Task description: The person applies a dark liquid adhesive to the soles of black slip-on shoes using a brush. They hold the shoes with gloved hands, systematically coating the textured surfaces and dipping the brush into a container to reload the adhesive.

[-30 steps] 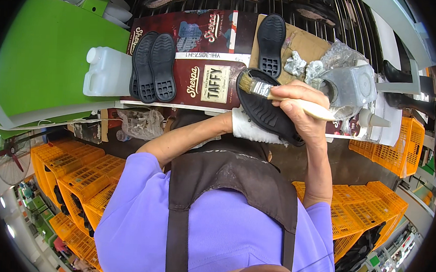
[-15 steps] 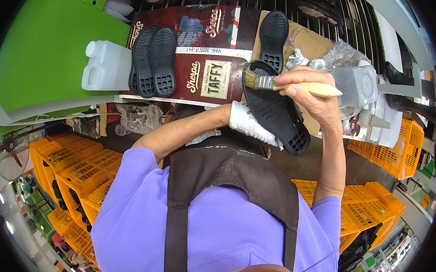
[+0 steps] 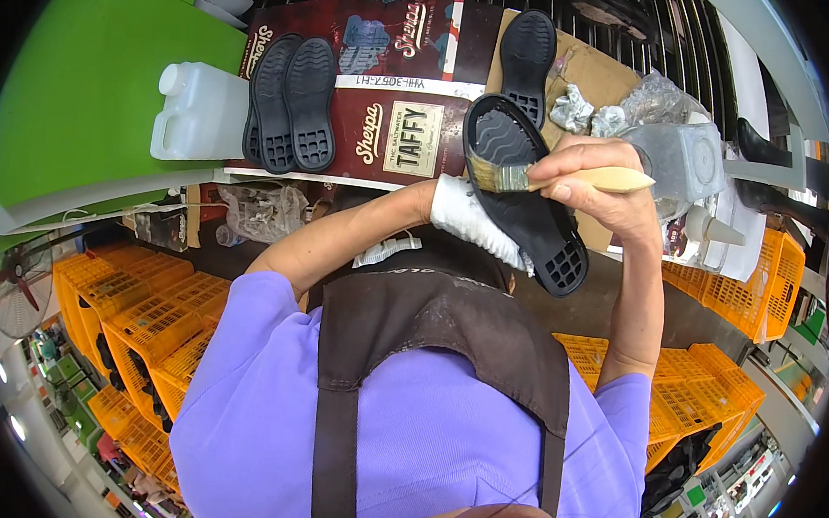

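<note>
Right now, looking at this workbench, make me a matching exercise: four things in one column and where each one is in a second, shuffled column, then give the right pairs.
Things:
1. wooden-handled paintbrush
2. black rubber shoe sole with tread up
3. white plastic jug
4. pair of black soles

Places:
A. lying on its side at the edge of the green surface
B. held in the white-gloved left hand
C. lying side by side on the dark red printed cardboard
D. in the grip of the bare right hand

Pairs: 1-D, 2-B, 3-A, 4-C
</note>
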`<state>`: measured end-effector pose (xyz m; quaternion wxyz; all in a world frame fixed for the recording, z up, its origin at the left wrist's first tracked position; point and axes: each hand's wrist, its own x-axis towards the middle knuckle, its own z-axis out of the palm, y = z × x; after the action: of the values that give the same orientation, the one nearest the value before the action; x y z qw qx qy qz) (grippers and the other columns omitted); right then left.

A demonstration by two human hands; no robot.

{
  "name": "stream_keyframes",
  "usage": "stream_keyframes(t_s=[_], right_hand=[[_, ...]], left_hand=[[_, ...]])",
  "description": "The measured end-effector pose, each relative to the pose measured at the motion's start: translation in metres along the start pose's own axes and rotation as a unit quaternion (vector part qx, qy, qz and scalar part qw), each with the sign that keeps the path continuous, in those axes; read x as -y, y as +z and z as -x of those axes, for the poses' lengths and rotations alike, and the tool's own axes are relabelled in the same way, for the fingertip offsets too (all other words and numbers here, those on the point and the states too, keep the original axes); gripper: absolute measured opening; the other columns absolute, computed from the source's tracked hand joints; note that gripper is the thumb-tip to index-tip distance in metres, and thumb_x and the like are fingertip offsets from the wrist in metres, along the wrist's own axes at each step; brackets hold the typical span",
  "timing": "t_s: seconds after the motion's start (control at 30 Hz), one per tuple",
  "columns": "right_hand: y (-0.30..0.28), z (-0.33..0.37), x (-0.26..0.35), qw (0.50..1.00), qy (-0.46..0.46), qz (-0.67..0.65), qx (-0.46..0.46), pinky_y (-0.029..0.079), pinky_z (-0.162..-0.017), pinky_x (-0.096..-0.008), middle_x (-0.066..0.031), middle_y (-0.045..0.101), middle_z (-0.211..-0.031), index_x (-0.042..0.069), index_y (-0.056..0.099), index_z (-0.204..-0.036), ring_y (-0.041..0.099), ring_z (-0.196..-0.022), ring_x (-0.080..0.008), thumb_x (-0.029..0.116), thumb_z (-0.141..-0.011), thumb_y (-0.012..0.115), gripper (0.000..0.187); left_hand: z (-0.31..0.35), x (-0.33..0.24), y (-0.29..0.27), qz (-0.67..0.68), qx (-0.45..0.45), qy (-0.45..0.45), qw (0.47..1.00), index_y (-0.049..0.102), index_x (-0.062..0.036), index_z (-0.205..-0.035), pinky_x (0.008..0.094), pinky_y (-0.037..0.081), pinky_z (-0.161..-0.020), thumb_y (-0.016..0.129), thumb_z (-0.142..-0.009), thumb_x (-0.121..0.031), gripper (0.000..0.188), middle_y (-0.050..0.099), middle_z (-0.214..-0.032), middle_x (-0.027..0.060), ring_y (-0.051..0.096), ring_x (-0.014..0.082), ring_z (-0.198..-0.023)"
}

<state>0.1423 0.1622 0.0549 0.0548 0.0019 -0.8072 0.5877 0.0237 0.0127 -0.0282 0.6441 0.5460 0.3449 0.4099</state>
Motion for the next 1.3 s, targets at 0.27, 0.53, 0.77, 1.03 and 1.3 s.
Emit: stream_keyframes(t_s=[0.27, 0.53, 0.77, 1.03, 1.3], right_hand=[[-0.031, 0.023, -0.013, 0.988, 0.04, -0.149, 0.009, 0.04, -0.048, -0.0214, -0.0085, 0.061, -0.067, -0.002, 0.067, -0.079, 0.054, -0.055, -0.0107, 0.028, -0.076, 0.066, 0.031], [0.004, 0.029, -0.017, 0.93, 0.039, -0.15, -0.334, 0.034, -0.044, -0.0159, -0.0044, 0.059, -0.066, -0.001, 0.066, -0.088, 0.045, -0.05, -0.0042, 0.022, -0.086, 0.059, 0.024], [0.029, 0.014, -0.026, 0.902, 0.024, -0.088, -0.423, 0.036, -0.047, -0.0166, -0.0041, 0.062, -0.069, -0.001, 0.066, -0.093, 0.046, -0.052, -0.0035, 0.015, -0.085, 0.061, 0.018], [0.046, 0.007, -0.036, 0.904, 0.064, -0.134, -0.401, 0.037, -0.047, -0.0157, -0.0033, 0.062, -0.069, 0.001, 0.067, -0.093, 0.048, -0.054, -0.0033, 0.017, -0.084, 0.062, 0.019], [0.06, 0.009, -0.017, 0.933, 0.093, -0.138, -0.318, 0.041, -0.052, -0.0181, -0.0042, 0.062, -0.071, 0.0, 0.067, -0.088, 0.054, -0.061, -0.006, 0.013, -0.083, 0.062, 0.015]], left_hand=[[0.009, 0.001, -0.012, 0.063, -0.052, 0.016, 0.996, 0.049, -0.0032, -0.121, 0.0291, 0.042, -0.091, 0.068, -0.079, -0.016, 0.049, 0.056, -0.113, 0.0073, 0.051, 0.0147, -0.104], [0.024, 0.012, -0.003, 0.568, -0.256, 0.066, 0.779, 0.042, -0.0013, -0.125, 0.0398, 0.047, -0.084, 0.031, -0.092, -0.051, 0.061, 0.053, -0.11, 0.0226, 0.057, 0.03, -0.094], [0.028, 0.016, 0.006, 0.527, -0.255, 0.06, 0.809, 0.041, -0.002, -0.126, 0.0387, 0.05, -0.077, 0.028, -0.091, -0.053, 0.063, 0.054, -0.108, 0.0229, 0.059, 0.0284, -0.087], [0.025, 0.022, 0.005, 0.534, -0.229, 0.015, 0.814, 0.039, -0.0042, -0.128, 0.0386, 0.052, -0.071, 0.024, -0.089, -0.058, 0.068, 0.055, -0.109, 0.0216, 0.06, 0.03, -0.086], [0.022, 0.015, -0.01, 0.532, -0.279, 0.014, 0.799, 0.044, -0.0067, -0.125, 0.0367, 0.054, -0.065, 0.022, -0.087, -0.064, 0.072, 0.058, -0.103, 0.0171, 0.06, 0.0269, -0.082]])
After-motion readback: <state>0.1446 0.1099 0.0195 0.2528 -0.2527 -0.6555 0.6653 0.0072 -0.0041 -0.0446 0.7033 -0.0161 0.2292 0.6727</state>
